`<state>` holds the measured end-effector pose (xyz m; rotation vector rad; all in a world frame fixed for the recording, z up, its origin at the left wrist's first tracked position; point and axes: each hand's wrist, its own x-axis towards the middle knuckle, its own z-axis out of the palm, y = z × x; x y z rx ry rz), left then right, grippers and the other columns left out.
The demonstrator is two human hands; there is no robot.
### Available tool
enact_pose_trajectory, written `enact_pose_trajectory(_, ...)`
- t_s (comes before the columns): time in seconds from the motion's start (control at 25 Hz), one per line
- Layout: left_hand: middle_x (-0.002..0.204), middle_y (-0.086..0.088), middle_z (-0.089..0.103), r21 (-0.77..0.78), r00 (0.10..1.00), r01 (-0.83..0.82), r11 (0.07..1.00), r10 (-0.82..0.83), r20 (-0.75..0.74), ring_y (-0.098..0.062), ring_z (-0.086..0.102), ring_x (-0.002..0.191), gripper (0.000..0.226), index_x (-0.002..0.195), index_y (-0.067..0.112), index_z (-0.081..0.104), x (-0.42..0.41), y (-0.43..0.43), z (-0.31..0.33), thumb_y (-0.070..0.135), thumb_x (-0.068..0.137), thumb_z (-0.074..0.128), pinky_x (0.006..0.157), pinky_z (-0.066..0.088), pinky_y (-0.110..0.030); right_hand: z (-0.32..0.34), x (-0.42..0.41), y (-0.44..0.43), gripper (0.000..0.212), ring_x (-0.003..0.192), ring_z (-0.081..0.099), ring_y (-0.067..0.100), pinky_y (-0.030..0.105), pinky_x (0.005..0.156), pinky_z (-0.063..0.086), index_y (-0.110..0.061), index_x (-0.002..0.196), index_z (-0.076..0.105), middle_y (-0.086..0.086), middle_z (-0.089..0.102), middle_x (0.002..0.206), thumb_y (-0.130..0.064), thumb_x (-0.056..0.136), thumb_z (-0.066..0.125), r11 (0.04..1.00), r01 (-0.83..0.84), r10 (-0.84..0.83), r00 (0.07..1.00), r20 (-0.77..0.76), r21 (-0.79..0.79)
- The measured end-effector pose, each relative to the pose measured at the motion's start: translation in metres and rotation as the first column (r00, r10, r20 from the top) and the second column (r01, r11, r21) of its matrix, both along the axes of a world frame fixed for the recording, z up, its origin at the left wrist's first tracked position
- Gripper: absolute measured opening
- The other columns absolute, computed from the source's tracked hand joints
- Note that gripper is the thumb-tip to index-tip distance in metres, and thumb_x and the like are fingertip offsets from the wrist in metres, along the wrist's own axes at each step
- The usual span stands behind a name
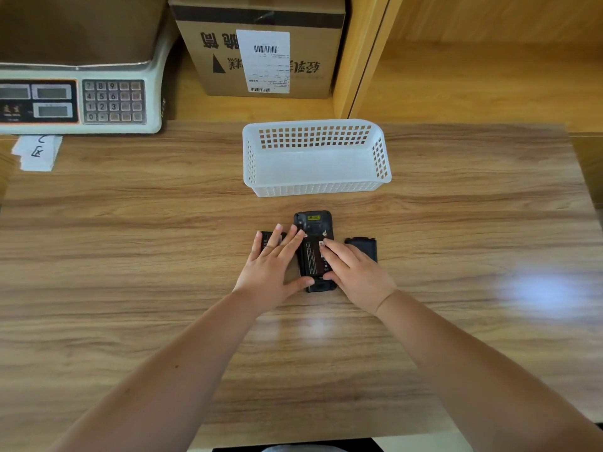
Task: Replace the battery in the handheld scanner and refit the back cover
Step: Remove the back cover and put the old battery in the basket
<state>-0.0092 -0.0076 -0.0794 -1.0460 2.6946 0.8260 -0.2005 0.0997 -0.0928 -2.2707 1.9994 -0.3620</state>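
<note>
The black handheld scanner (pixel 314 223) lies face down on the wooden table (pixel 163 249), its back open. A dark battery (pixel 310 259) with a small white label sits in its bay. My left hand (pixel 272 267) rests beside the scanner's left edge, fingers spread, index finger by the battery's top left and thumb at the scanner's lower end. My right hand (pixel 354 272) presses its fingers on the battery's right side. A second black battery (pixel 265 234) lies to the left, mostly hidden under my left fingers. The black back cover (pixel 363 246) lies just right of my right hand.
A white perforated plastic basket (pixel 315 185) stands just behind the scanner. A weighing scale (pixel 78 99) with a keypad sits at the back left, paper slips (pixel 37 151) in front of it. A cardboard box (pixel 261 50) stands on the shelf behind.
</note>
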Motion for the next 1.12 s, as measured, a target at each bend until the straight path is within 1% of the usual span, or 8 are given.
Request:
enact_pose_trajectory(0.28,0.162,0.01,0.004,-0.008,1.0,-0.004,1.0,0.004,0.014,-0.01,-0.02,0.143,0.096,0.155,0.026,0.008,-0.001,-0.002,0.002,0.08,0.077,0.018,0.119,-0.015,-0.041,0.007,0.01,0.004,0.038,0.089,0.062,0.023,0.028,0.068,0.056,-0.005,0.11,0.064,0.009,0.064,0.106,-0.035,0.092,0.048,0.983,0.17,-0.159,0.975,0.155,-0.061)
enact_pose_trajectory(0.44,0.163,0.009,0.006,0.011,0.999,-0.008,1.0,0.007,0.053,-0.008,-0.022,0.142,0.096,0.155,0.026,0.007,-0.003,-0.004,0.008,0.079,0.075,0.012,0.119,-0.015,-0.042,0.023,0.009,0.004,0.041,0.067,0.055,0.011,0.025,0.054,0.048,-0.013,0.09,0.062,-0.003,0.061,0.081,-0.053,0.086,0.052,0.92,0.347,-0.391,0.856,0.339,0.183)
enact_pose_trajectory(0.64,0.164,0.008,0.004,0.038,0.994,0.004,0.999,-0.008,0.11,-0.008,-0.022,0.142,0.093,0.155,0.026,0.004,-0.005,-0.004,0.015,0.077,0.078,0.018,0.12,-0.014,-0.043,0.035,0.021,0.002,0.028,0.054,0.06,0.009,0.019,0.052,0.046,-0.016,0.078,0.061,-0.004,0.065,0.069,-0.043,0.08,0.07,0.697,0.485,-0.717,0.49,0.495,0.529)
enact_pose_trajectory(0.68,0.164,0.008,0.003,0.041,0.992,0.007,0.999,-0.012,0.126,-0.008,-0.02,0.144,0.09,0.155,0.026,0.003,-0.006,-0.004,0.017,0.074,0.082,0.022,0.12,-0.014,-0.043,0.038,0.024,0.001,0.027,0.051,0.062,0.012,0.022,0.049,0.049,-0.014,0.081,0.062,0.0,0.068,0.07,-0.04,0.081,0.071,0.649,0.465,-0.76,0.377,0.529,0.602)
enact_pose_trajectory(0.8,0.164,0.008,0.002,0.039,0.988,0.015,0.999,-0.021,0.154,-0.011,-0.015,0.148,0.08,0.155,0.025,0.002,-0.008,-0.005,0.023,0.065,0.092,0.03,0.121,-0.012,-0.04,0.049,0.029,-0.005,0.028,0.055,0.069,0.025,0.033,0.049,0.057,-0.002,0.095,0.066,0.013,0.073,0.073,-0.027,0.084,0.071,0.518,0.34,-0.813,-0.089,0.575,0.785)
enact_pose_trajectory(0.92,0.164,0.007,0.002,0.031,0.987,0.027,0.999,-0.032,0.16,-0.013,-0.013,0.149,0.078,0.155,0.025,0.003,-0.009,-0.006,0.024,0.064,0.093,0.029,0.121,-0.01,-0.04,0.06,0.028,-0.011,0.026,0.063,0.072,0.029,0.03,0.053,0.059,0.003,0.095,0.065,0.022,0.073,0.08,-0.019,0.082,0.073,0.442,0.218,-0.793,-0.359,0.492,0.87)
enact_pose_trajectory(1.0,0.164,0.007,0.001,0.031,0.985,0.03,0.999,-0.035,0.168,-0.013,-0.014,0.149,0.078,0.155,0.025,0.002,-0.008,-0.006,0.024,0.065,0.093,0.027,0.121,-0.011,-0.041,0.062,0.027,-0.014,0.025,0.066,0.073,0.029,0.029,0.056,0.059,0.005,0.095,0.065,0.026,0.072,0.083,-0.014,0.081,0.074,0.426,0.164,-0.777,-0.438,0.452,0.89)
enact_pose_trajectory(1.12,0.164,0.006,0.0,0.058,0.986,0.016,0.998,-0.026,0.167,-0.012,-0.013,0.149,0.08,0.156,0.024,0.001,-0.008,-0.005,0.024,0.065,0.093,0.029,0.121,-0.008,-0.043,0.063,0.026,-0.016,0.022,0.067,0.073,0.028,0.029,0.057,0.06,0.005,0.093,0.066,0.024,0.073,0.08,-0.012,0.082,0.073,0.418,0.172,-0.798,-0.399,0.451,0.892)
